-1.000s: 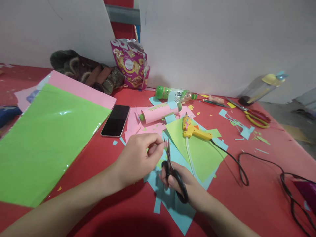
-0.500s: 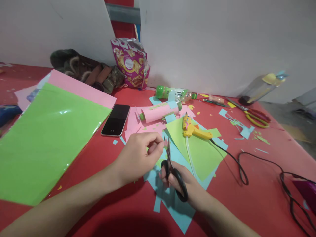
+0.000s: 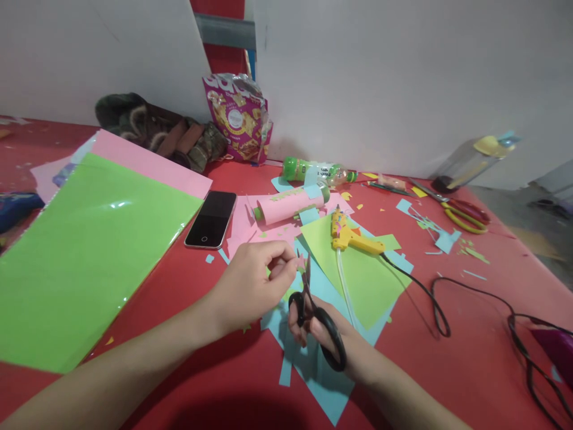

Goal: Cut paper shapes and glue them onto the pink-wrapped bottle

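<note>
My left hand (image 3: 259, 280) pinches a small piece of pink paper (image 3: 301, 261) between thumb and fingertips. Black-handled scissors (image 3: 331, 343) are in my right hand (image 3: 333, 328), fingers through the loops. Their blades stand parted, close around the pink piece; whether they touch it I cannot tell. Beneath both hands lies light blue paper (image 3: 326, 388) with green scraps on it. A yellow glue gun (image 3: 353, 239) rests on a green sheet (image 3: 371, 292) to the right. Beyond my hands, a bottle wrapped in pink paper (image 3: 290, 206) lies on its side.
A phone (image 3: 211, 220) and plastic-sleeved green paper (image 3: 94, 257) lie left. At the back are a snack bag (image 3: 239, 119), a green bottle (image 3: 320, 171) and a camouflage item (image 3: 165, 131). Yellow-and-red-handled scissors (image 3: 465, 215) lie right, near the glue gun's black cable (image 3: 441, 310).
The scissors' handles have spread and the blades have opened wider. The pink piece shows more clearly at my left fingertips. My left hand has barely moved.
</note>
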### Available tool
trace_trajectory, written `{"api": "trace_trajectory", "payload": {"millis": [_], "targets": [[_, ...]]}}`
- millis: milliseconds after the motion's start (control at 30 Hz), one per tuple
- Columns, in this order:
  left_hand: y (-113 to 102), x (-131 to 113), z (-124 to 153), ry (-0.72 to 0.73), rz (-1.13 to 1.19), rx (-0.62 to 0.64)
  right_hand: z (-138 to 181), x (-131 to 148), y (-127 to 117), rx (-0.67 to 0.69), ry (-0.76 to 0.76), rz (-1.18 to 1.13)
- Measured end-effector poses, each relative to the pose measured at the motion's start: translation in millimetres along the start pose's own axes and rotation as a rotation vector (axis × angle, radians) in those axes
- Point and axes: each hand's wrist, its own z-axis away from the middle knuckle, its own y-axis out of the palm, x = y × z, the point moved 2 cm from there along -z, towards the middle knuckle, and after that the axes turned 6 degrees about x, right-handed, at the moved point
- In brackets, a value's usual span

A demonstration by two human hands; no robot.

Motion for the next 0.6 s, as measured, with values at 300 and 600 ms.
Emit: {"api": "trace_trajectory", "payload": {"millis": [300,600], "targets": [[1.8,0.3,0.6,0.029,-0.026,-0.003,-1.2,-1.5,-1.9,0.016,-0.009,-0.029],[1.7,-0.8,1.2,0.032,-0.025,-0.007,1.3,-2.1,-2.1,0.014,0.012,-0.016]]}}
